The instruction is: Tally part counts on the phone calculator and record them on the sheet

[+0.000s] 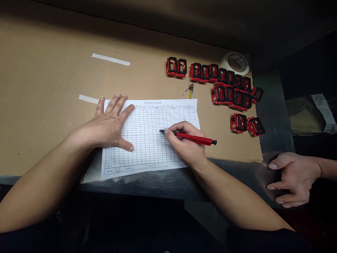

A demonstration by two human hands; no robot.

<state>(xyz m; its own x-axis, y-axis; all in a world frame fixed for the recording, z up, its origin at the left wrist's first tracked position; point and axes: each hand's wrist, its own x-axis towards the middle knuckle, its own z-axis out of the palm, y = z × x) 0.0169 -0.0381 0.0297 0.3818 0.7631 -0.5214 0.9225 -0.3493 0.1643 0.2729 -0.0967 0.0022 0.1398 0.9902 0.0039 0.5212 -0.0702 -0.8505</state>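
A printed paper form with a grid (150, 140) lies on the cardboard-covered bench (52, 105) near its front edge. My left hand (112, 123) rests flat on the form's left part, fingers spread. My right hand (185, 142) is closed around a red pen (195, 138); its dark tip touches the grid near the sheet's middle.
Several red and black plastic parts (223, 84) sit in rows at the back right, two more (246, 124) nearer. A tape roll (235, 62) lies behind them, small metal clippers (190, 89) above the form. Another person's hand (289, 177) grips the bench corner at right.
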